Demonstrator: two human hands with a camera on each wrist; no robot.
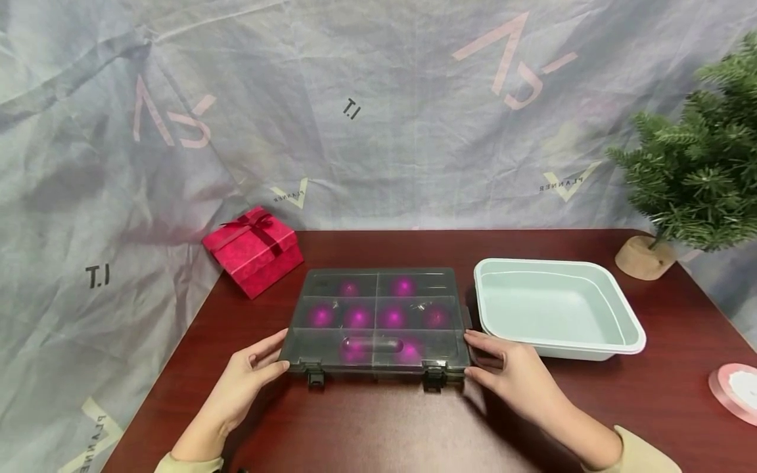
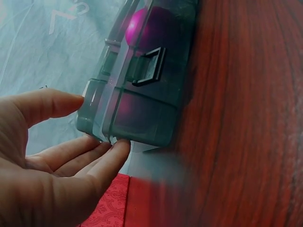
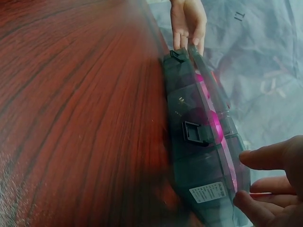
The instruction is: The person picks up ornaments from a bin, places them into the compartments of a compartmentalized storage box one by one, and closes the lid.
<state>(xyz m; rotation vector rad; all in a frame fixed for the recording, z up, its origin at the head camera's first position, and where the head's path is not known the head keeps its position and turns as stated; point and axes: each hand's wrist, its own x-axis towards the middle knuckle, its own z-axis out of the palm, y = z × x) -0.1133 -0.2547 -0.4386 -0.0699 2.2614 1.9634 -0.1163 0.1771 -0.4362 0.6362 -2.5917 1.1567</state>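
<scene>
A dark see-through plastic case (image 1: 340, 279) with a divided inside lies on the table before me. Several glossy magenta balls (image 1: 358, 317) show through its lid. Along the front edge, two black latches (image 1: 434, 378) stick outward, unhooked. My left hand (image 1: 239, 381) holds the case's left end, thumb by the front corner and fingers along the side. At the opposite end my right hand (image 1: 520, 378) holds it the same way. The right wrist view shows a white printed label (image 3: 208, 193) on the front wall. The hands' far fingers are partly hidden.
Right of the case stands a pale mint tub (image 1: 541, 305). A red gift box (image 1: 257, 253) with a bow sits at the back left. A small artificial fir tree (image 1: 704, 171) is at the back right, and a pink ribbon roll (image 1: 736, 391) lies near the right edge.
</scene>
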